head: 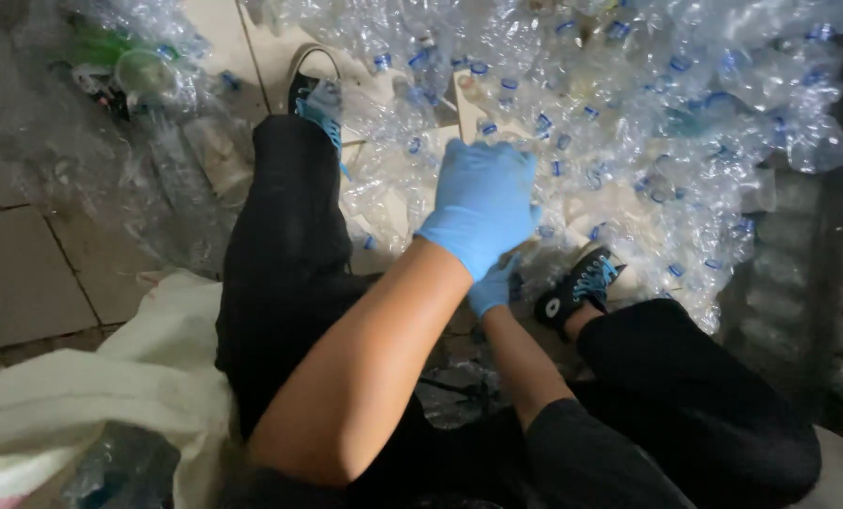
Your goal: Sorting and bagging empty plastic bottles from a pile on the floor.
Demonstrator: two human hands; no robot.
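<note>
Crushed clear plastic bottles with blue caps (629, 123) are heaped across the upper part of the view, spread over the pale tiled floor (25, 273). Left of the heap, a white woven sack (110, 377) is seen lying open beside the black-trousered left leg (285, 245). The left hand (483, 203), covered by a blue glove, is laid palm-down at the heap's near edge, fingers loosely spread over the bottles; whether anything is gripped cannot be told. Just below it, the gloved right hand (494, 287) is mostly hidden, so its grasp cannot be told either. Right of the hands, a black sneaker with blue laces (577, 287) is planted against the heap.
</note>
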